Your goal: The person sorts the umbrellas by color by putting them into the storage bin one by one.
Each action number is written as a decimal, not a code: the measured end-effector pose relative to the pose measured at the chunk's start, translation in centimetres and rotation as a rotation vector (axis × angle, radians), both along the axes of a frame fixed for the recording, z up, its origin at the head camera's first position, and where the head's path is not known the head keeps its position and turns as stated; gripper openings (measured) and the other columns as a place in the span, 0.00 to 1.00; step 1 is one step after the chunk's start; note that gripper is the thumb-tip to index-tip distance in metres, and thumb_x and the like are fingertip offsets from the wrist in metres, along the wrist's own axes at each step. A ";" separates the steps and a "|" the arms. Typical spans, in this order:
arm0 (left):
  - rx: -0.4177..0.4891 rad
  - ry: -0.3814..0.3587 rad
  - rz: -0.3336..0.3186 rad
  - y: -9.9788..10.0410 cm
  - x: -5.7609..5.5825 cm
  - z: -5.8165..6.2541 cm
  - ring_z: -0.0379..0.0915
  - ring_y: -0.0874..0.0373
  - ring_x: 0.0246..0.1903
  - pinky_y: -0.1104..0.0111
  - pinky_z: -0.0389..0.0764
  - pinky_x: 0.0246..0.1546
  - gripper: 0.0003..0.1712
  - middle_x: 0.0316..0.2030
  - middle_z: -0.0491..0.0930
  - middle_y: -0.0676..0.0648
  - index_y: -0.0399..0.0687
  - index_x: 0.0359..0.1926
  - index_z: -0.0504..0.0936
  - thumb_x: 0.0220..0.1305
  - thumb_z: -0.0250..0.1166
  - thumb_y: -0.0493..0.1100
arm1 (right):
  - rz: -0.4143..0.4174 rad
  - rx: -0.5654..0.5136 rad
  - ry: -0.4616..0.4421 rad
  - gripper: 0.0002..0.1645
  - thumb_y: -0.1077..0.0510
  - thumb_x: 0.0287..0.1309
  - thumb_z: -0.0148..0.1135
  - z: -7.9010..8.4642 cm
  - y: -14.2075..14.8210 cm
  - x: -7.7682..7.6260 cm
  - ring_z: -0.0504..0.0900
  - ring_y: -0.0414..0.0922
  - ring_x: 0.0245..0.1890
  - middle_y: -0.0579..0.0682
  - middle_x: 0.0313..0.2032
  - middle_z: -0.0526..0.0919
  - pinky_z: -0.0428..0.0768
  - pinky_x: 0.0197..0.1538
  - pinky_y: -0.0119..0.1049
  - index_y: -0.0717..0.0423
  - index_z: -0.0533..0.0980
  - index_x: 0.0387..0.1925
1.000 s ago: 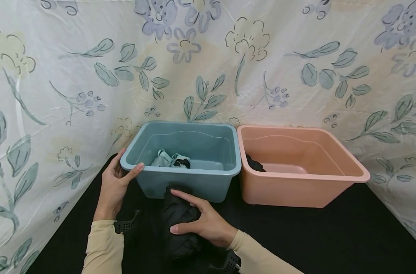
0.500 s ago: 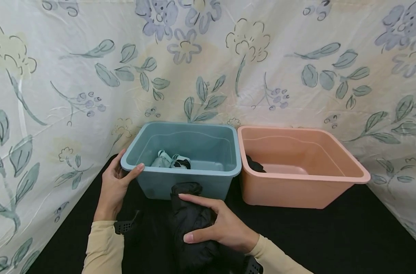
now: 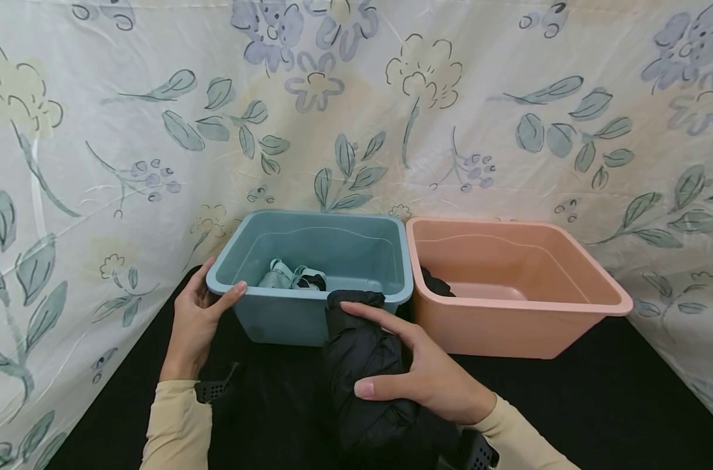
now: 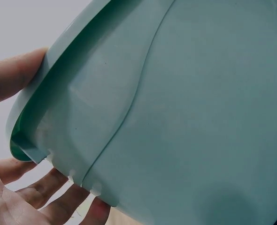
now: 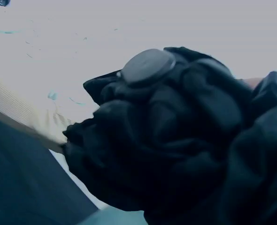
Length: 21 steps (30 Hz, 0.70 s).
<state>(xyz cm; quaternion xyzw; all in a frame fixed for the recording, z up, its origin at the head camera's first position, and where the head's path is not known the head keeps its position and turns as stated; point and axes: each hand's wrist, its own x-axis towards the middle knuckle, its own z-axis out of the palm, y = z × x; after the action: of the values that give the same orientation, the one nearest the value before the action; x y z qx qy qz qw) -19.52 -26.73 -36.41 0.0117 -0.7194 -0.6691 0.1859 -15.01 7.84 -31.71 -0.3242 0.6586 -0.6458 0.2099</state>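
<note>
My right hand [image 3: 432, 372] grips a collapsed black folding umbrella [image 3: 362, 365], thumb and index finger spread along its crinkled fabric. Its upper end overlaps the front rim of the blue bin [image 3: 291, 313] in the head view. A round grey disc shows among the bunched folds of the umbrella [image 5: 176, 131] in the right wrist view, where most of the hand is hidden. At the left front corner of the bin, my left hand [image 3: 194, 323] holds the rim, thumb on the front and fingers around the side. The left wrist view shows that hand's fingers beneath the bin's lip [image 4: 58, 61].
Inside the blue bin lie pale blue strapped items [image 3: 278, 274] with a black part. A pink bin [image 3: 509, 326] stands right beside it, holding a dark item [image 3: 437, 284]. Black cloth [image 3: 567, 405] covers the table, and a floral curtain [image 3: 356, 98] hangs behind.
My right hand has carried the black umbrella to the right, and its top has risen to the blue bin's rim. The left hand has stayed on the rim.
</note>
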 end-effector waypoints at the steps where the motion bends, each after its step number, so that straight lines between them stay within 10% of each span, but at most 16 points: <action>1: 0.001 0.002 0.000 0.0 0.0 0.0 0.55 0.46 0.73 0.74 0.68 0.64 0.49 0.76 0.58 0.42 0.47 0.80 0.52 0.67 0.70 0.41 | -0.008 -0.003 0.006 0.43 0.56 0.62 0.70 0.3 0.4 -0.1 0.52 0.48 0.75 0.39 0.78 0.50 0.68 0.68 0.55 0.35 0.64 0.75; 12: 0.008 0.022 -0.009 -0.2 -0.1 -0.1 0.56 0.45 0.73 0.80 0.69 0.60 0.49 0.75 0.58 0.40 0.47 0.80 0.53 0.66 0.71 0.42 | -0.009 -0.064 -0.001 0.46 0.70 0.67 0.60 4.7 5.2 -2.3 0.73 0.56 0.66 0.57 0.76 0.54 0.80 0.57 0.51 0.44 0.56 0.79; 21: 0.010 0.022 -0.009 -0.3 0.0 -0.3 0.55 0.45 0.74 0.78 0.68 0.62 0.50 0.75 0.57 0.40 0.47 0.80 0.52 0.66 0.71 0.42 | -0.154 0.100 0.046 0.46 0.68 0.69 0.59 8.1 9.6 -6.2 0.80 0.54 0.58 0.60 0.74 0.58 0.85 0.49 0.52 0.36 0.55 0.79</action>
<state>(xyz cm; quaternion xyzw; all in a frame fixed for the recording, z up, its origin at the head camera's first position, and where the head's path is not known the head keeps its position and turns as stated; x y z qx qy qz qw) -19.55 -27.05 -36.75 0.0023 -0.7139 -0.6737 0.1908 -21.21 17.42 -23.63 -0.2762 0.7178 -0.6187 0.1603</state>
